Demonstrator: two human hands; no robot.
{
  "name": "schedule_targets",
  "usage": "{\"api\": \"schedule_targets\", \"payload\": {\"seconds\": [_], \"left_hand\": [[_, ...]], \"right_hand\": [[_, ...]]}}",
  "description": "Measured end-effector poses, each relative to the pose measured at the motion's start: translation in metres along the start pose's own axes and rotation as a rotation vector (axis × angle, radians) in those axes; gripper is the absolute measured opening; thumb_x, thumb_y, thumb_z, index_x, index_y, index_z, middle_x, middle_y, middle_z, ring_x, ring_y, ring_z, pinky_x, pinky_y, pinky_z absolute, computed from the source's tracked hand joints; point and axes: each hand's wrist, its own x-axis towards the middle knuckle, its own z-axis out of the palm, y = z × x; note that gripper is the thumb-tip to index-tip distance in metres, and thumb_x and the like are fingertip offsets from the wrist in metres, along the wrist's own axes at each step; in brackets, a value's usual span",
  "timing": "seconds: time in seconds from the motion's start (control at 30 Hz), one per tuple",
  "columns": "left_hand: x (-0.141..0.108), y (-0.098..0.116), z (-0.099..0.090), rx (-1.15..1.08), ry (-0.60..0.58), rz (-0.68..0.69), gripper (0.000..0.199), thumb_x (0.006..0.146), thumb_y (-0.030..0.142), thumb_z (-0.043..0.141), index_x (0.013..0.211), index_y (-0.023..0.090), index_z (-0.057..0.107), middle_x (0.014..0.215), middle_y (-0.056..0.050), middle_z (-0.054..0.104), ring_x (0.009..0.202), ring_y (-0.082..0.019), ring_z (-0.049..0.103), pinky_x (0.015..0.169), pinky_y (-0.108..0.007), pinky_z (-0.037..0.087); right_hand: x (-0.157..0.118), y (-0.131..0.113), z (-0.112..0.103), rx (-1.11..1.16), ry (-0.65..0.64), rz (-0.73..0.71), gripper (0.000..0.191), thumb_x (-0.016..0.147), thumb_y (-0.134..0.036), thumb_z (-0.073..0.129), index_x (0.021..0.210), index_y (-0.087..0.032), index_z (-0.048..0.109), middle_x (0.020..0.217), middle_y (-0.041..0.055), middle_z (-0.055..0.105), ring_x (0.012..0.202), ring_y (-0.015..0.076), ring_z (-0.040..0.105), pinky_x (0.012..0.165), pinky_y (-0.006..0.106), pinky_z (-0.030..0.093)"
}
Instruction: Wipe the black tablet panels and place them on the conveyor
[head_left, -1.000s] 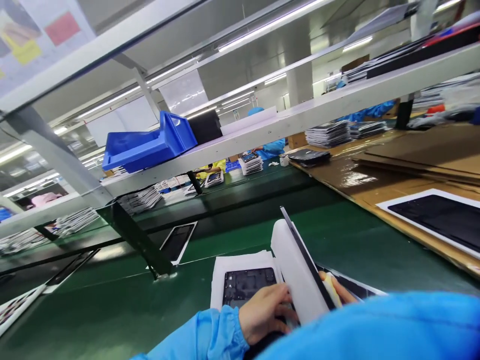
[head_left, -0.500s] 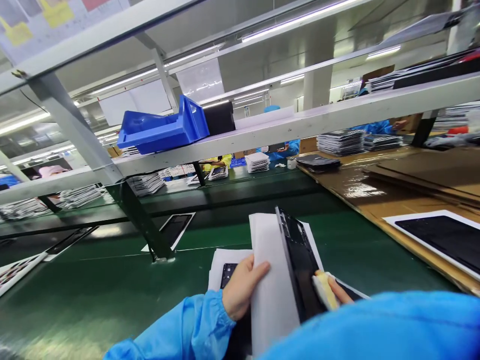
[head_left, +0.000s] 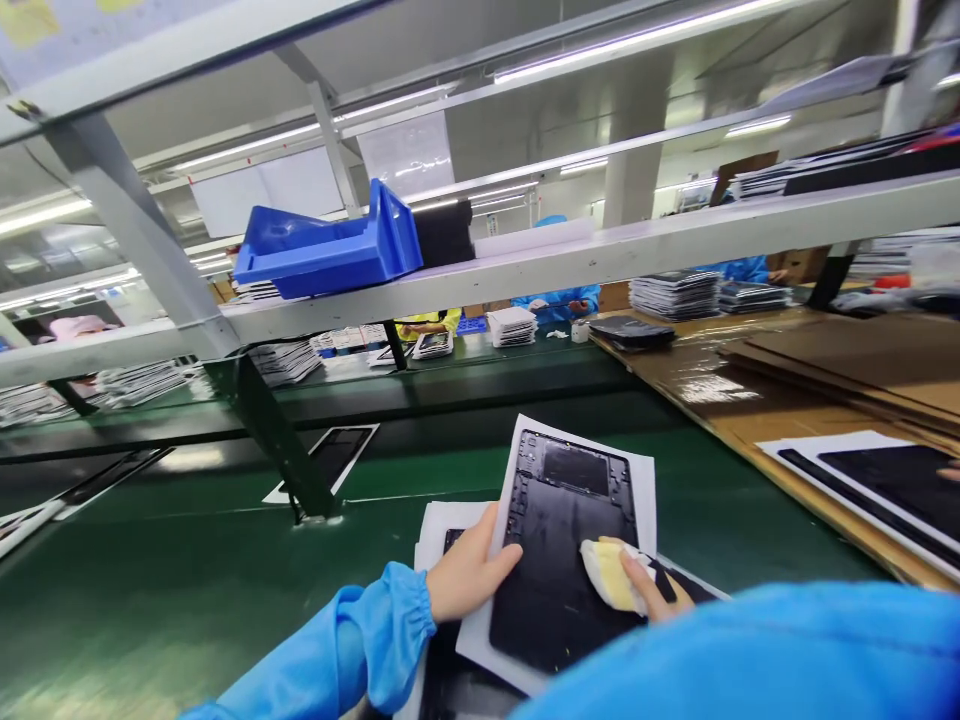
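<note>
Left hand (head_left: 466, 572) pinching the white sheet (head_left: 643, 495) and black panel (head_left: 559, 560) between thumb and fingers, above the table (head_left: 187, 590); right hand (head_left: 651, 588), partly hidden, seemingly pressing a yellow-white pad (head_left: 616, 577) to the panel.

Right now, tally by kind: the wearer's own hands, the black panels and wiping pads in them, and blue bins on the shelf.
Hands: 2 (left hand, right hand)
Held black panel: 1
Yellow-and-white pad: 1
Blue bin on the shelf: 1
Total: 5
</note>
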Motion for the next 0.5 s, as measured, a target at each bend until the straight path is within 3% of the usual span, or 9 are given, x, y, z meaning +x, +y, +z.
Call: {"api": "schedule_targets", "payload": {"seconds": [0.13,0.27,0.4,0.5], "left_hand": [[0.018,0.005,-0.009,0.126,0.043,0.074,0.049,0.088,0.032,0.042,0.136,0.023,0.048,0.132,-0.003,0.059,0.123,-0.025,0.053,0.11,-0.037,0.037],[0.048,0.027,-0.026,0.259,0.006,0.188,0.048,0.089,0.033,0.041,0.135,0.024,0.05,0.116,-0.003,0.068,0.106,-0.026,0.063,0.101,-0.035,0.044],[0.091,0.057,-0.035,0.359,0.031,0.354,0.046,0.086,0.029,0.046,0.13,0.023,0.055,0.101,-0.002,0.072,0.094,-0.025,0.066,0.092,-0.031,0.048],[0.135,0.081,-0.028,0.354,0.11,0.442,0.042,0.084,0.021,0.049,0.126,0.019,0.058,0.102,-0.003,0.071,0.1,-0.024,0.065,0.094,-0.031,0.046]], "right_hand": [[0.002,0.006,0.003,0.106,-0.021,-0.02,0.028,0.059,-0.036,0.075,0.085,-0.027,0.076,0.094,-0.0007,0.076,0.101,0.0289,0.067,0.087,0.034,0.057],[0.015,0.005,-0.006,0.214,0.025,-0.031,0.043,0.059,-0.045,0.076,0.096,-0.023,0.075,0.092,0.0021,0.075,0.095,0.0279,0.069,0.079,0.034,0.058],[0.031,0.003,-0.018,0.247,0.101,-0.071,0.043,0.062,-0.051,0.073,0.093,-0.022,0.075,0.09,0.002,0.075,0.093,0.0243,0.07,0.08,0.03,0.057],[0.035,0.006,-0.017,0.179,0.153,-0.106,0.039,0.06,-0.053,0.073,0.084,-0.022,0.075,0.081,0.0006,0.074,0.08,0.023,0.07,0.066,0.028,0.057]]}}
